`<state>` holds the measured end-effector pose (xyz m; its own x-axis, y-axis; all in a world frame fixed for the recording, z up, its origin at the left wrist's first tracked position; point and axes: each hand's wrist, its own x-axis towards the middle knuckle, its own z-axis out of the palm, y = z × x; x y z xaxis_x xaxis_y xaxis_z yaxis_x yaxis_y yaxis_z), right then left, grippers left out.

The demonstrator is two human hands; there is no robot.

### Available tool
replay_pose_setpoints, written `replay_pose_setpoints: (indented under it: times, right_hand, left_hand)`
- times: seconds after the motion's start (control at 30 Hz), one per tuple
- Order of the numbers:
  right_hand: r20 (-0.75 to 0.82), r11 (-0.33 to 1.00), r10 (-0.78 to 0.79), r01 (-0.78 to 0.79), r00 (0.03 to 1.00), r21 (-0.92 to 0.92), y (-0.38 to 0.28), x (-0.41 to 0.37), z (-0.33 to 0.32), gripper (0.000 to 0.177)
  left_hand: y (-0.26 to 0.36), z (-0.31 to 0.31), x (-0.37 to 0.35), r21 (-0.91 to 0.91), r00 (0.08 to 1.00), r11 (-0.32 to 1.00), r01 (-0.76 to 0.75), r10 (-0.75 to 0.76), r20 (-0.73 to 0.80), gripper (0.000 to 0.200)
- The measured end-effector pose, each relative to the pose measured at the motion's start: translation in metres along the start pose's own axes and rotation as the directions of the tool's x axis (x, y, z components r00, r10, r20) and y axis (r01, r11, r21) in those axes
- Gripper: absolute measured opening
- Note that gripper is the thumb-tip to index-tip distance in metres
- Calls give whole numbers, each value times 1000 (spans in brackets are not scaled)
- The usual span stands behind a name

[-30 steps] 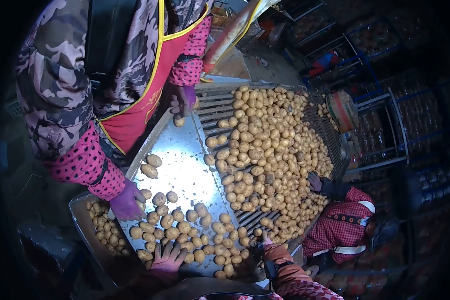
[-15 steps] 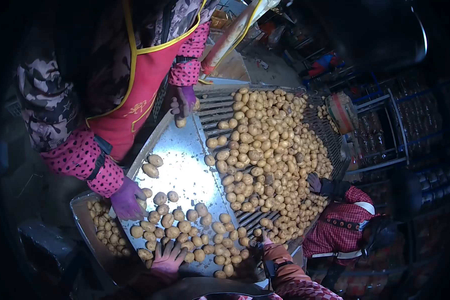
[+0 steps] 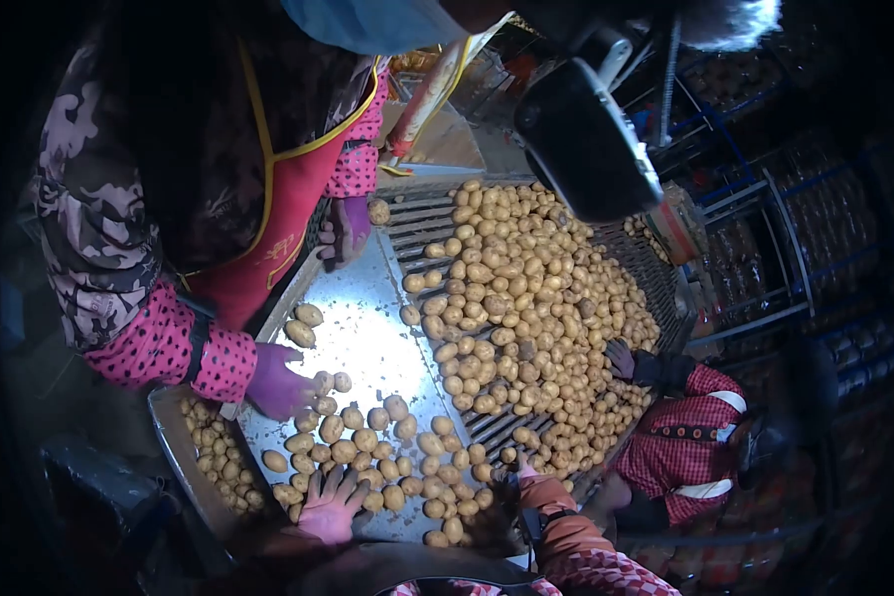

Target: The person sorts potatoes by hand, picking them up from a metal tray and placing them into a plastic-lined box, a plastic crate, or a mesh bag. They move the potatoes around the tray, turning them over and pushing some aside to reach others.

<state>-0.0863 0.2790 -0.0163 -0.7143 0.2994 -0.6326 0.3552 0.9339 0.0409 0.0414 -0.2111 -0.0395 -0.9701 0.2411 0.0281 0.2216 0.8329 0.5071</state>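
Note:
My left hand (image 3: pixel 333 507), in a pink glove, reaches in at the bottom with its fingers spread. Its fingertips lie against loose potatoes (image 3: pixel 365 440) on a shiny metal tray (image 3: pixel 363 308). My right hand (image 3: pixel 510 477) comes from an orange sleeve (image 3: pixel 556 502) at the lower edge of the slatted conveyor (image 3: pixel 492 429), close to the potato heap (image 3: pixel 526 288). Shadow covers most of that hand, so its finger closure and anything in it are hidden.
Across the tray, a co-worker's purple-gloved hands (image 3: pixel 280 382) work near potatoes. Another person in a checked top (image 3: pixel 680 447) reaches into the heap from the right. A side bin (image 3: pixel 184 467) holds potatoes. A dark rectangular fixture (image 3: pixel 586 144) hangs at upper right.
The co-worker's lower purple hand has shifted right over the tray. That co-worker's upper hand has moved slightly down. The dark fixture shows lower in view. My hands have barely moved.

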Motion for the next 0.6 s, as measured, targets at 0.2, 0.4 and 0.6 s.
replay_pose_setpoints:
  times: [0.2, 0.4, 0.6]
  right_hand:
    - [-42, 852, -169, 125, 985, -508, -8, -4, 12, 36]
    - [-132, 908, -355, 375, 926, 189, -103, 8, 21, 86]
    - [-376, 828, -548, 547, 747, -122, -198, -75, 53, 69]
  left_hand:
    - [4, -15, 1, -31, 999, 999, -14, 15, 44, 54]
    - [7, -3, -5, 32, 998, 999, 26, -28, 56, 58]
    - [17, -7, -4, 133, 998, 991, 16, -25, 64, 66]
